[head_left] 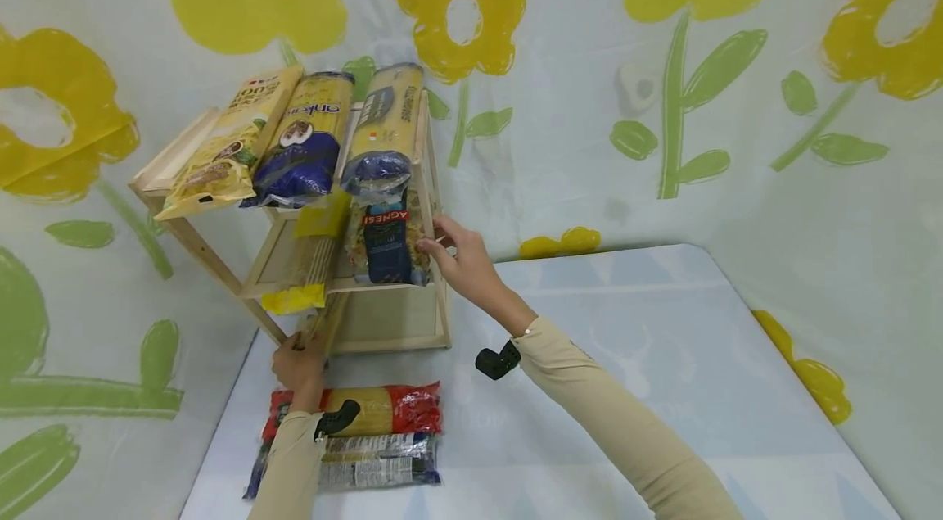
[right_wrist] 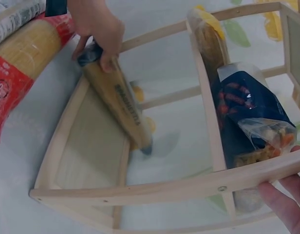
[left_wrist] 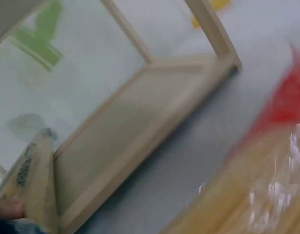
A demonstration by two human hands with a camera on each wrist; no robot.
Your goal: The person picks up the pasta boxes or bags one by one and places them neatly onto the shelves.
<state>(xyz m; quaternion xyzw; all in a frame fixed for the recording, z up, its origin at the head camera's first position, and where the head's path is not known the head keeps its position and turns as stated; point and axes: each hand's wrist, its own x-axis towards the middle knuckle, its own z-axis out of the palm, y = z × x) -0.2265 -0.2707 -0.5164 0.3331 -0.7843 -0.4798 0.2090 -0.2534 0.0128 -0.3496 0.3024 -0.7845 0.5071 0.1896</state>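
My left hand (head_left: 298, 366) grips one end of a long clear pack of spaghetti (right_wrist: 117, 100). The pack lies tilted in the bottom level of a small wooden rack (head_left: 394, 345), its far end over the bottom panel. At the rack's right side, my right hand (head_left: 471, 268) holds the front upright between thumb and fingers. Just beside it on the middle shelf sits a blue-labelled Agnesi pasta bag (head_left: 388, 237). To that bag's left is a yellow-ended pasta pack (head_left: 305, 262), jutting past the shelf's front edge.
Three pasta packs lie on the rack's top, including a blue-and-yellow one (head_left: 305, 131). In front of the rack, a red-ended spaghetti pack (head_left: 379, 409) and blue-ended packs (head_left: 379, 461) lie on the white table (head_left: 589, 389). A flowered cloth (head_left: 560, 110) hangs behind.
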